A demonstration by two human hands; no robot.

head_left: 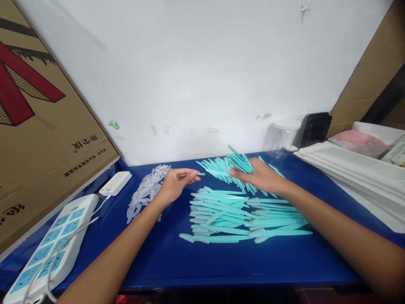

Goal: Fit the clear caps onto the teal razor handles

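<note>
My left hand (177, 182) pinches a small translucent blade cap (201, 174), its end pointing right. Beside that hand lies a loose pile of the same frosted caps (146, 190). My right hand (264, 175) is closed round a bunch of teal eyebrow razors (240, 161). One razor (218, 172) sticks out from its thumb and fingertips toward the cap, with a small gap between them. Behind and below my right hand is a heap of teal razors (215, 165). Nearer me, two rows of capped razors (218, 211) lie on the blue table (177, 261).
A white power strip (57, 245) with cables and a white adapter (115, 183) lie at left, by a cardboard box (47, 126). At the back right stand a clear jar (281, 139) and a black object (316, 128). White stacked trays (357, 169) fill the right side.
</note>
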